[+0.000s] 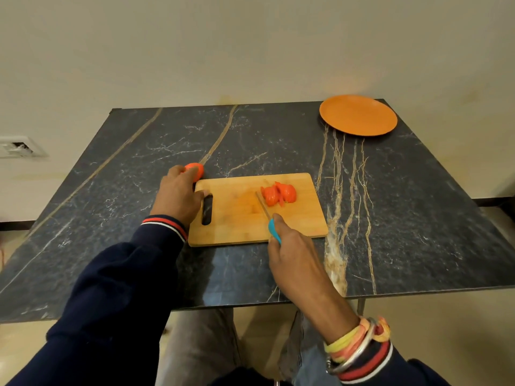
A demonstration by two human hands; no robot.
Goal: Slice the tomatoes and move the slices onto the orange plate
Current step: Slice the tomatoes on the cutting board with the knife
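Observation:
A wooden cutting board lies on the dark marble table. Several red tomato slices sit in a cluster on its right half. My right hand grips a knife with a blue handle; its blade points up toward the left edge of the slices. Just off the board's top left corner, my left hand wraps around a whole tomato resting on the table. The orange plate stands bare at the table's far right corner.
The marble table butts against a pale wall at the back. A wall socket is at the left. My knees show below the table's near edge.

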